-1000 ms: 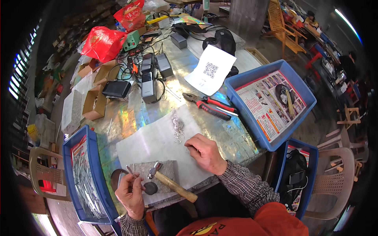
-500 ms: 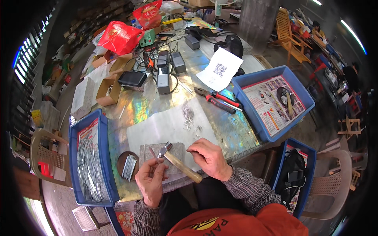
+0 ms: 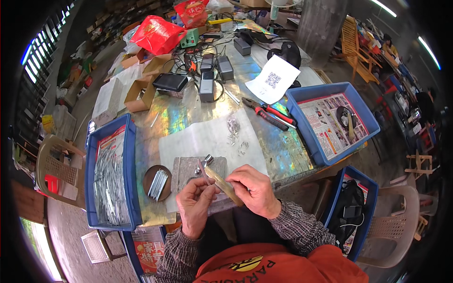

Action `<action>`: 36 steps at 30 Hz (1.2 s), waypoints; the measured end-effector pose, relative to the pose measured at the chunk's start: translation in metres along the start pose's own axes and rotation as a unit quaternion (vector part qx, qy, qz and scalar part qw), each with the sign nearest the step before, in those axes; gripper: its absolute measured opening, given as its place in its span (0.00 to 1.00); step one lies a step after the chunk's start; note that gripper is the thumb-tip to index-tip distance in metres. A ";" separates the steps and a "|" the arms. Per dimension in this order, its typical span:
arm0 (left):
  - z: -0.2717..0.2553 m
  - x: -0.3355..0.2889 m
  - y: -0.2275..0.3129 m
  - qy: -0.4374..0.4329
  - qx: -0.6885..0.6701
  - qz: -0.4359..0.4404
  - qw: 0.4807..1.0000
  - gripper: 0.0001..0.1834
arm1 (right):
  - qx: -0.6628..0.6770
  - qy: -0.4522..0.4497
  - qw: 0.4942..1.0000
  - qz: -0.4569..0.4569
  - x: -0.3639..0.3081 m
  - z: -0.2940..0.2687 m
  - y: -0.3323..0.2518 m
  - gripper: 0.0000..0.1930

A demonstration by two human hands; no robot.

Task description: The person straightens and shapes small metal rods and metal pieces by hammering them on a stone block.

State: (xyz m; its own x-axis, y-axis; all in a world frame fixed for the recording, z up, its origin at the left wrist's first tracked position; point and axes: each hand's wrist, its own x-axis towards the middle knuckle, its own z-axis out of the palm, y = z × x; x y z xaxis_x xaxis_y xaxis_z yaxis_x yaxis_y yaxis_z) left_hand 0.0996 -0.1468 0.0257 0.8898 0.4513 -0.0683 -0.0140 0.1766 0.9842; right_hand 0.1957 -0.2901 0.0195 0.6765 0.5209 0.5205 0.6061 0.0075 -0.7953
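Observation:
My left hand [image 3: 196, 203] pinches a thin reddish-grey strip [image 3: 204, 170] upright between thumb and fingers. Close by on the right, my right hand [image 3: 255, 191] has thumb and forefinger drawn together beside the wooden handle of a hammer [image 3: 222, 185]; whatever they may hold is too small to make out. The hammer's metal head rests over a grey stone block [image 3: 181, 166]. This block lies on a white sheet [image 3: 177, 141] that also bears a little heap of small shiny pieces [image 3: 233, 128]. Left of the block, a round brown dish [image 3: 165, 192] contains several short metal rods [image 3: 158, 184].
A blue tray [image 3: 131, 174] of long metal rods flanks the table's left side. Red-handled pliers [image 3: 265, 115] lie beside a newspaper-lined blue tray [image 3: 309, 160] at right. Cables, dark boxes [image 3: 206, 89] and red bags [image 3: 158, 35] crowd the far end. A chair [image 3: 394, 226] stands right.
The view has shifted a little. My left hand has moved right with the strip, over the hammer, and my right hand has come nearer the handle. The hammer stays on the block.

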 end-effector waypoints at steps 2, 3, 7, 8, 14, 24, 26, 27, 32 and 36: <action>0.002 0.000 -0.002 -0.005 -0.006 0.002 1.000 0.08 | -0.004 0.003 1.000 -0.005 -0.001 0.000 -0.001 0.10; 0.003 0.000 -0.002 0.001 -0.008 0.000 1.000 0.08 | -0.003 0.001 1.000 -0.005 -0.002 0.001 -0.001 0.10; 0.002 -0.003 -0.002 -0.003 -0.027 -0.006 1.000 0.08 | 0.003 -0.002 1.000 -0.023 -0.002 0.002 -0.005 0.11; 0.001 -0.004 -0.002 0.000 -0.027 -0.007 1.000 0.08 | 0.003 -0.002 1.000 -0.024 -0.001 0.003 -0.007 0.11; -0.004 -0.002 -0.010 0.006 -0.033 0.003 0.999 0.08 | -0.014 -0.006 1.000 -0.013 -0.001 0.007 -0.009 0.11; -0.008 -0.009 -0.004 0.019 -0.003 0.008 1.000 0.08 | -0.012 -0.021 1.000 -0.016 0.000 0.011 -0.012 0.11; -0.009 -0.010 -0.004 0.023 0.006 0.008 1.000 0.08 | -0.017 -0.020 0.999 -0.021 0.000 0.012 -0.012 0.11; -0.009 -0.010 -0.004 0.035 0.016 0.010 0.999 0.08 | -0.018 -0.021 0.999 -0.022 -0.001 0.011 -0.011 0.11; -0.019 -0.012 -0.010 0.051 0.032 0.026 0.998 0.09 | -0.013 -0.018 1.000 -0.009 -0.001 0.012 -0.016 0.10; -0.025 -0.011 -0.012 0.071 0.073 0.065 0.993 0.08 | -0.004 -0.022 1.000 0.017 -0.003 0.012 -0.017 0.10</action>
State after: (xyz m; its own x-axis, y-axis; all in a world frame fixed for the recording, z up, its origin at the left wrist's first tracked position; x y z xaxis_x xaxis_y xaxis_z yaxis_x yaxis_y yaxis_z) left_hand 0.0783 -0.1318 0.0108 0.8108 0.5832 0.0496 -0.0493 -0.0163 0.9987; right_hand 0.1779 -0.2814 0.0274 0.6779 0.5583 0.4783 0.5863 -0.0180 -0.8099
